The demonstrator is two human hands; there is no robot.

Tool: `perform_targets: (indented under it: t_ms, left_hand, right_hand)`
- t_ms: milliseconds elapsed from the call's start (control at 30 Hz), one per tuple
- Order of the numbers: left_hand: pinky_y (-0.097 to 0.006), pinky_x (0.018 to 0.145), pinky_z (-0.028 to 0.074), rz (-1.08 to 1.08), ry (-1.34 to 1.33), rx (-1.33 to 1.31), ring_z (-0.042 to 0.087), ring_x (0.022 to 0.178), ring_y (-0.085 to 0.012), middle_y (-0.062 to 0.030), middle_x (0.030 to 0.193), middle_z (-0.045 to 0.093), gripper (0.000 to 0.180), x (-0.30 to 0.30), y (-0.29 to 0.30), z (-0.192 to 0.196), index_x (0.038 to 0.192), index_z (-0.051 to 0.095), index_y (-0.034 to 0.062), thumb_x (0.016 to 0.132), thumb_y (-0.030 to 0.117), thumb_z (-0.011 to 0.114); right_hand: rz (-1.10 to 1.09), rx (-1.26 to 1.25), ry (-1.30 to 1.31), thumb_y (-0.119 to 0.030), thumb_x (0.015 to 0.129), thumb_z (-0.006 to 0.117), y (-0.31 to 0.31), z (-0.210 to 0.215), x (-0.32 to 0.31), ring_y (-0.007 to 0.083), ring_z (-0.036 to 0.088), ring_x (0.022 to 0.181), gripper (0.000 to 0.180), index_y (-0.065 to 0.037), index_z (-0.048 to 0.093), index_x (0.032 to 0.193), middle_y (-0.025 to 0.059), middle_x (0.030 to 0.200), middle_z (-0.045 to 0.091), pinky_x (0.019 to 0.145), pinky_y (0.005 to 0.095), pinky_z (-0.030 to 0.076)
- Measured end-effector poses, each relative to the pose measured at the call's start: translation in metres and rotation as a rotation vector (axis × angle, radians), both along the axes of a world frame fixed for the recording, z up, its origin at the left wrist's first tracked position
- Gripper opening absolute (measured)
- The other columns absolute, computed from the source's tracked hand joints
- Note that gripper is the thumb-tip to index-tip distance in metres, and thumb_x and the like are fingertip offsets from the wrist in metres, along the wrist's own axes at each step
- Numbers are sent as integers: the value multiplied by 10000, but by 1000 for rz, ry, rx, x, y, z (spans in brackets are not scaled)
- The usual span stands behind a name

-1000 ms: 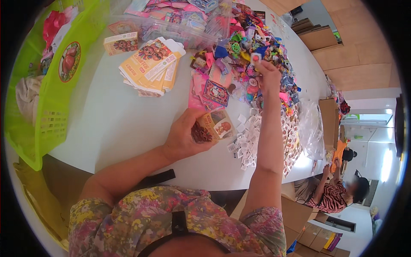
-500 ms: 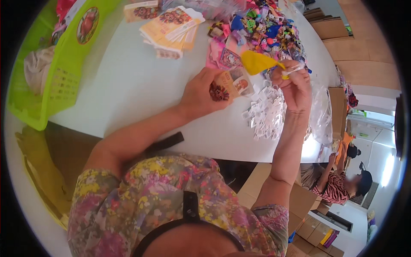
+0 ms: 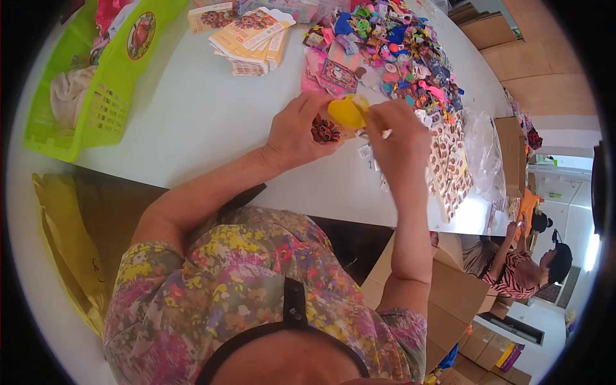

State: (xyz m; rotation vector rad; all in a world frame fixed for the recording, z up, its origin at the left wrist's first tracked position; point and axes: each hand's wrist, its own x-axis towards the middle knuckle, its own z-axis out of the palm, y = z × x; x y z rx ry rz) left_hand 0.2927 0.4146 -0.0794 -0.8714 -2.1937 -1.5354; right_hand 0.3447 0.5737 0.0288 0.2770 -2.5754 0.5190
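Note:
My left hand (image 3: 294,135) is closed around a small printed carton (image 3: 326,130) with a brown cartoon figure on its front, held just above the white table. In my right hand (image 3: 399,138) a yellow balloon-shaped piece (image 3: 347,113) is pinched by its narrow end. Its wide part lies over the upper end of the carton, close to my left fingers. Whether any of it is inside the carton I cannot tell. Small white tags (image 3: 366,152) lie on the table, partly hidden by my right hand.
Beyond my hands spreads a heap of colourful trinkets (image 3: 391,54), with a pink packet (image 3: 337,76) beside it. Flat cartons (image 3: 250,40) lie at the far left. A green basket (image 3: 77,149) stands left; printed sheets (image 3: 449,170) and a clear plastic bag (image 3: 482,154) lie right.
My right hand has moved left and brought the yellow piece from over the white tags to the carton. My left hand still holds the carton in nearly the same place.

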Motion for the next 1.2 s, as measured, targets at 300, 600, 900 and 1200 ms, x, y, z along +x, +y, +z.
perform_targets:
  t_ms: [300, 600, 900, 1200]
  left_hand:
    - [-386, 683, 538, 18, 83, -94, 612, 871, -297, -88, 1004, 571, 664, 7, 2, -4, 1168, 527, 123, 578, 186, 824]
    - [-390, 706, 541, 8, 84, -36, 611, 884, -305, -93, 1025, 565, 659, 17, 15, 0, 1128, 515, 108, 557, 155, 840]
    - [-396, 701, 534, 31, 49, -20, 612, 884, -304, -98, 1016, 554, 670, 18, 8, 3, 1148, 499, 98, 574, 171, 837]
    - [-415, 697, 529, 39, -60, -39, 615, 876, -316, -107, 1035, 538, 713, 25, 4, 5, 1178, 454, 101, 587, 195, 842]
  right_hand:
    - [12, -278, -260, 7, 775, 646, 5, -18, 15, 285, 646, 690, 132, -25, 682, 898, 102, 838, 655, 609, 333, 508]
    - [34, -30, -104, 52, 746, 629, -3, -21, 20, 276, 656, 821, 175, -13, 668, 903, 105, 964, 648, 693, 336, 527]
    - [-80, -448, -182, -57, 869, 633, -6, -17, 24, 211, 669, 682, 168, -43, 647, 1035, 117, 793, 694, 639, 317, 518]
    - [-101, -314, 81, -114, 902, 611, -19, -22, 32, 269, 688, 793, 349, -30, 459, 1205, 168, 916, 709, 631, 342, 506]
